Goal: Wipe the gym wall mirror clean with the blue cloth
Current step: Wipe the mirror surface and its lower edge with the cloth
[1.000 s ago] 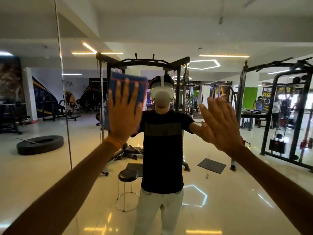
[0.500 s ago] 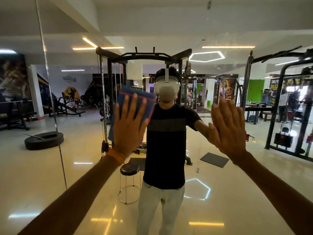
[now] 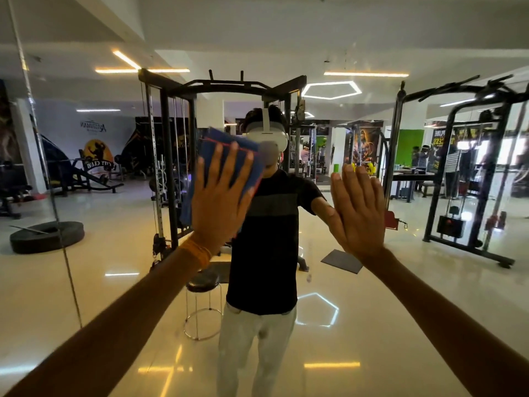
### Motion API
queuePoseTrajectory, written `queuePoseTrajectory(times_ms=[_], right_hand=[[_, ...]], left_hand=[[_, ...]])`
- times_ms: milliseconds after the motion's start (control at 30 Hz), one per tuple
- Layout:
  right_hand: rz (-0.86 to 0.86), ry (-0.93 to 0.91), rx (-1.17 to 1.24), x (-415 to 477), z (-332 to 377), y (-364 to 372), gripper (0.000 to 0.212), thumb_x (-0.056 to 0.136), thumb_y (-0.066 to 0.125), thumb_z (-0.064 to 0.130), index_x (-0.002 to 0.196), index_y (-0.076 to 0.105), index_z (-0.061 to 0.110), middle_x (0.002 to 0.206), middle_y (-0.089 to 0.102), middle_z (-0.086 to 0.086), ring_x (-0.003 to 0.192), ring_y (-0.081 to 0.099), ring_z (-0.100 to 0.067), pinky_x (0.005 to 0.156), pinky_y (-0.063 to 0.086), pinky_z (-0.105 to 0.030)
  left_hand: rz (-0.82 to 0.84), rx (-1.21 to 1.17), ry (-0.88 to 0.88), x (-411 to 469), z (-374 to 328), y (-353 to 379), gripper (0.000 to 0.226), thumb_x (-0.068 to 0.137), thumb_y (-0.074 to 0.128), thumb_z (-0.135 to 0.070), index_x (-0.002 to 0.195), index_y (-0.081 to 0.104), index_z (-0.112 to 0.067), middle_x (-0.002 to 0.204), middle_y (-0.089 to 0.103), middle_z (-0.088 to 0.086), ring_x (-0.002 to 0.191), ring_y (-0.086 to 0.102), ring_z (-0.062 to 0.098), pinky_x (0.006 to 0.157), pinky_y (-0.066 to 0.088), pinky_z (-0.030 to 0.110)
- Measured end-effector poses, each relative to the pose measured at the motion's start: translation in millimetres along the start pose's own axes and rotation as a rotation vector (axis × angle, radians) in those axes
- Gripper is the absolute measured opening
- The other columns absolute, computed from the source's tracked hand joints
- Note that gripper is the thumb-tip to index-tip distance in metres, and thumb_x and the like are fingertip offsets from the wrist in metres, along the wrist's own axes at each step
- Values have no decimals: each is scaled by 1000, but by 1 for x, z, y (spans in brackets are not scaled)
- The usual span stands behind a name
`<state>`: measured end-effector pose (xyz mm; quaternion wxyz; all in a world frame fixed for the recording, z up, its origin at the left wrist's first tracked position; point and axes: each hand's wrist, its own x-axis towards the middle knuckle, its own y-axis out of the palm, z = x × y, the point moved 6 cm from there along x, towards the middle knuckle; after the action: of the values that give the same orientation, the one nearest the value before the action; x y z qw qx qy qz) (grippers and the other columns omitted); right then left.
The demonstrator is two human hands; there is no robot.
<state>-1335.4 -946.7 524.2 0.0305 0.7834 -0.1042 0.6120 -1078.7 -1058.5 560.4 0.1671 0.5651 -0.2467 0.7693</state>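
Over the last second the left hand [image 3: 221, 196] with the blue cloth [image 3: 229, 164] has slid rightward and a bit down across the mirror [image 3: 86, 282], from beside the reflected rack upright to the edge of the reflected headset, and the view has swung so the mirror seam [image 3: 43, 156] now sits further left. Reads as a wiping stroke in progress, working across the panel at about head height; most of the glass below and to the right looks not yet covered, though no smears are clear enough to judge. Left hand is flat and open, fingers spread, palm pressing the folded cloth against the glass, not gripping it. Cloth sticks out above and left of the fingers. Right hand [image 3: 357, 207] is also open and flat, fingers together, holding nothing, raised at the mirror just right of the reflected torso; it appears to brace on the glass, contact not certain.
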Motion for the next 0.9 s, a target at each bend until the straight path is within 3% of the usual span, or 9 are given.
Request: queuePoseTrajectory(times_ms=[100,200,400,467,533,600,700,767,900], right_hand=[[13,9,39,1,-3,-2,68,99,55,36,158,37,6,167,31,-18,156,24,-37,125,20,-59],[31,-5,52,3,-9,-5,64,103,45,39,157,40,5,167,31,-18,156,25,-35,124,22,-59],[-33,79,16,32,-32,-6,76,96,63,30,159,33,3,170,23,-17,159,17,-35,127,14,-58],[-29,98,30,37,-39,-4,73,99,55,32,160,29,2,170,21,-18,159,16,-35,128,13,-57],[-3,87,14,32,-43,-3,76,99,56,33,161,26,0,170,19,-20,159,16,-36,127,14,-59],[22,61,18,27,-42,-2,77,101,55,38,161,25,1,170,18,-20,159,16,-36,127,15,-60],[42,87,77,26,-45,-7,66,110,19,44,160,29,2,170,23,-18,158,19,-34,128,14,-57],[43,78,95,28,-44,-10,65,109,19,42,160,30,2,169,24,-17,158,19,-33,127,17,-58],[-31,127,179,23,-54,-12,61,104,41,27,156,35,-5,165,32,-21,155,28,-35,122,28,-59]], left_hand=[[157,5,395,-79,-67,23,66,108,32,-45,165,12,-21,172,4,10,160,-3,33,127,-10,53],[199,54,546,-85,-71,25,63,108,28,-49,164,20,-22,172,10,8,160,1,30,128,-7,51],[74,26,158,81,-15,-8,63,111,21,-53,165,17,-21,172,10,12,159,7,34,128,0,54],[47,22,54,105,-16,-11,64,112,22,-52,166,13,-20,173,7,11,159,6,34,128,-1,53],[30,27,112,90,-36,-6,63,112,21,-49,166,8,-20,173,6,12,159,6,35,128,2,56],[107,49,381,44,-67,10,63,111,19,-48,166,8,-20,173,6,12,159,5,35,128,3,56],[192,54,589,-1,-81,19,62,110,21,-50,165,21,-21,172,14,10,159,8,32,128,5,55],[186,70,558,27,-68,12,63,110,19,-52,165,20,-21,172,12,10,159,9,32,127,8,56],[85,42,204,131,-29,-17,64,110,11,-54,166,11,-22,173,9,12,160,6,33,129,5,54]])
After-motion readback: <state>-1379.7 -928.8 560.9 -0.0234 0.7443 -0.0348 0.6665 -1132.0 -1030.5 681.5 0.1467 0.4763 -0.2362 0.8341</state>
